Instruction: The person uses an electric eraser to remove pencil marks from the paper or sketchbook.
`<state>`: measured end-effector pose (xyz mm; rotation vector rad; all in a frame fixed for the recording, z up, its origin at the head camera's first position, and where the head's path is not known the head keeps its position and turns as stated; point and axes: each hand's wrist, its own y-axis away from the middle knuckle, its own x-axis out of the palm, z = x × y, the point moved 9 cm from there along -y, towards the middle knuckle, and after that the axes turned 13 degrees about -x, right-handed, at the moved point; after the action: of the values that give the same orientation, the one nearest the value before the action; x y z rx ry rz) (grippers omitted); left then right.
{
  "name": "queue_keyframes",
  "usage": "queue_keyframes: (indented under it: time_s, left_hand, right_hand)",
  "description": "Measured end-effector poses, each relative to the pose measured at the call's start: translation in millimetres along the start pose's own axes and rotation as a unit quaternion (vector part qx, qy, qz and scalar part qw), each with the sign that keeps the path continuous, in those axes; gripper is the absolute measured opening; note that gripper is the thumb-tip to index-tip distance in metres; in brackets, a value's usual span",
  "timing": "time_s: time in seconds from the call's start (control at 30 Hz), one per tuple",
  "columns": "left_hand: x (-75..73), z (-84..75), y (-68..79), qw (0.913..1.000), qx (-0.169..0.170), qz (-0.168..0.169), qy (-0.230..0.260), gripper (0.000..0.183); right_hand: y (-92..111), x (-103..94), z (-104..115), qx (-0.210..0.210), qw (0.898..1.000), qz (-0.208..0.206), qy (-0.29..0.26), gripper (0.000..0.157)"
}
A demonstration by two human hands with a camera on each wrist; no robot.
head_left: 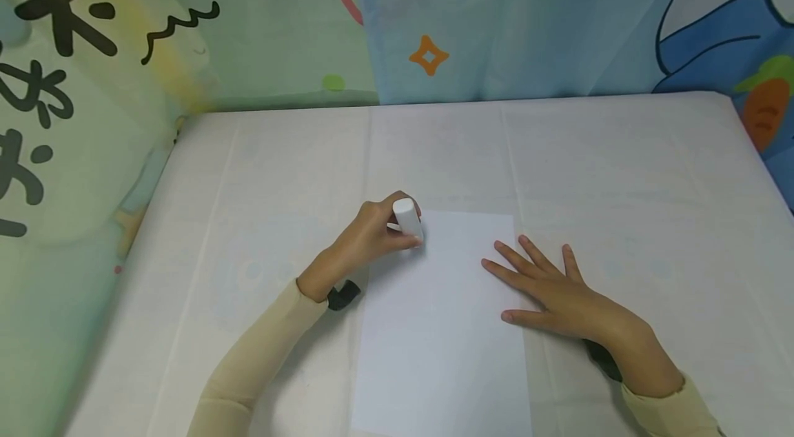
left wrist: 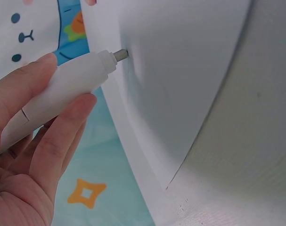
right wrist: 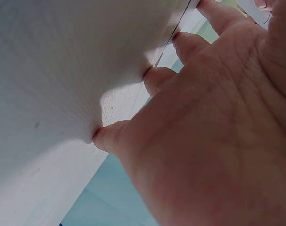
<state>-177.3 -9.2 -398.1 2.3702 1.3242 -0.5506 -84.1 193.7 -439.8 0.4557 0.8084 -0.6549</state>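
A white electric eraser [head_left: 408, 219], thick as a marker, is held in my left hand [head_left: 373, 234] near the top left corner of a sheet of white paper [head_left: 443, 347]. In the left wrist view, thumb and fingers grip the eraser's body [left wrist: 74, 81]; its grey tip [left wrist: 121, 55] points at the paper, at or very close to the surface. My right hand [head_left: 561, 299] lies spread at the sheet's right edge, some fingertips on the paper and others on the cloth. The right wrist view shows its fingertips [right wrist: 154, 77] pressing down, holding nothing.
A white cloth [head_left: 279, 168] with fold creases covers the table. Printed curtains [head_left: 527, 16] with cartoon figures and lettering hang behind it and along the left side. Dark wrist straps [head_left: 343, 296] show at both wrists.
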Motion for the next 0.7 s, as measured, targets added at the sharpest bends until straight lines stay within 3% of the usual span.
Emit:
queue_keyframes:
  time_s: [0.7]
  left_hand:
    - [-2.1,-1.3,-5.7,0.9998,0.005,-0.009,-0.014,0.038]
  right_hand:
    - [0.2,-1.3,-0.2,0.005,1.0,0.001,-0.004,0.072]
